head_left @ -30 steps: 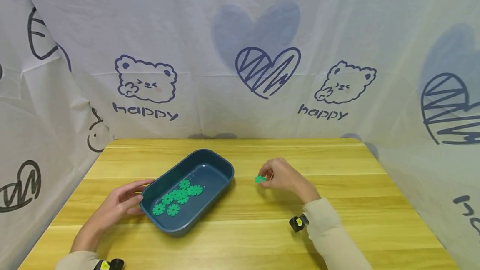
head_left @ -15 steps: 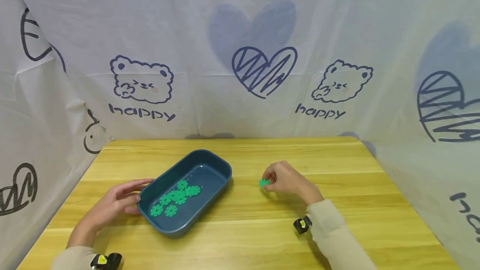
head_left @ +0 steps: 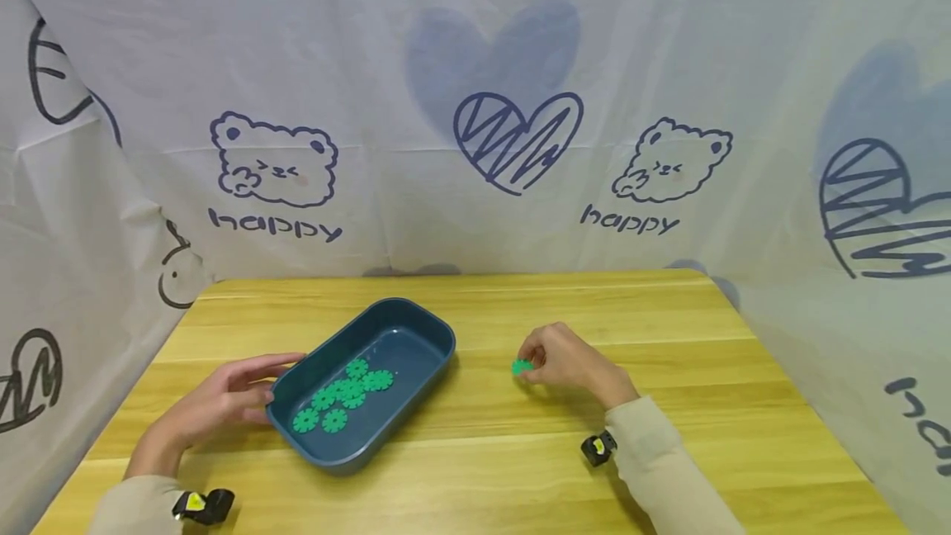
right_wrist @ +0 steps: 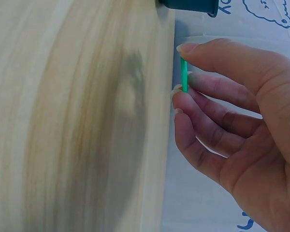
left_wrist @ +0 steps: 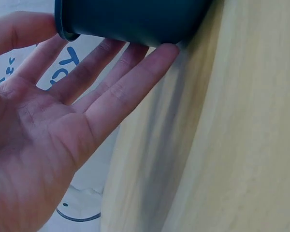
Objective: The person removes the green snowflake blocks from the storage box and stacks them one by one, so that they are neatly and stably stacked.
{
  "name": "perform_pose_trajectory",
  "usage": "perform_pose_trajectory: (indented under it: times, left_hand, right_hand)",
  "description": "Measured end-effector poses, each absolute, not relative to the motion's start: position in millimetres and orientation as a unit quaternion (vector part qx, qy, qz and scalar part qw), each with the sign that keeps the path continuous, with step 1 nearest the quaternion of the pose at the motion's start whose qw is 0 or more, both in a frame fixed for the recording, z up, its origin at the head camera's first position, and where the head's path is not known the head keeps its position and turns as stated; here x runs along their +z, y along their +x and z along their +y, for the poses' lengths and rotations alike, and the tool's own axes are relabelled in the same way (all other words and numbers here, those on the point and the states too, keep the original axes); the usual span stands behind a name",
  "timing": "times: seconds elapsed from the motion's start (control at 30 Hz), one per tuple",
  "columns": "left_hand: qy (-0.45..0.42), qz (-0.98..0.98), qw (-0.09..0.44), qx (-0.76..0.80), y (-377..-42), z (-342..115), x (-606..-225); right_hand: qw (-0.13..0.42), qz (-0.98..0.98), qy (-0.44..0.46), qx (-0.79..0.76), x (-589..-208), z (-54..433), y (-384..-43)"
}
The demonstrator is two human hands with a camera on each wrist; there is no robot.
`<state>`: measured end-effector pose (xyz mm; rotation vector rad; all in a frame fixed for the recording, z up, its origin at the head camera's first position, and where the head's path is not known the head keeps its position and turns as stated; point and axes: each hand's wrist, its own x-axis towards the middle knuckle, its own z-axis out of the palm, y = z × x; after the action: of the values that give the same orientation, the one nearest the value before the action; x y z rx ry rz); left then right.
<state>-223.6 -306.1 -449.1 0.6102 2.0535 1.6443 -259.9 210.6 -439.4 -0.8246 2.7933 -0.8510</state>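
In the head view, a dark blue-green rectangular bin [head_left: 386, 436] stands on the table, set at a slant. Inside it lies a loose group of green notched plastic discs [head_left: 334, 420], mostly towards the near left end. At the bin's left end is my left hand [head_left: 215, 403], its fingers extended. The left wrist view shows those fingertips [left_wrist: 166, 50] against the outer wall, with the thumb at the rim. My right hand [head_left: 568, 363], right of the bin, pinches one green notched disc [right_wrist: 184, 75] between thumb and fingers, edge-on in the right wrist view, above the table.
The yellow wood-grain table [head_left: 475, 485] carries the bin. A white cloth [head_left: 401, 48] printed with hearts and bears hangs behind it and along both sides. A black wrist device [head_left: 597, 447] sits at the right sleeve, another [head_left: 204, 507] at the left.
The head view has shifted slightly, so the bin and left hand appear a little further left. The right hand keeps its pinch on the disc, slightly lower in the picture than a second ago.
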Motion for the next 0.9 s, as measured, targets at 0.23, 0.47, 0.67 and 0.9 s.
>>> perform_pose_trajectory:
  times: [0.23, 0.47, 0.67, 0.9]
  left_hand:
    - [0.227, 0.735, 0.22, 0.6, -223, -309, -451]
    - [0.228, 0.737, 0.216, 0.599, -223, -309, -452]
    - [0.231, 0.734, 0.215, 0.602, -223, -308, -451]
    - [0.237, 0.733, 0.212, 0.601, -222, -307, -451]
  right_hand:
    - [0.064, 0.921, -0.267, -0.277, -443, 211, -260]
    - [0.081, 0.925, -0.256, -0.268, -448, 211, -259]
    - [0.087, 0.924, -0.27, -0.255, -451, 214, -259]
    - [0.09, 0.926, -0.281, -0.236, -452, 223, -258]
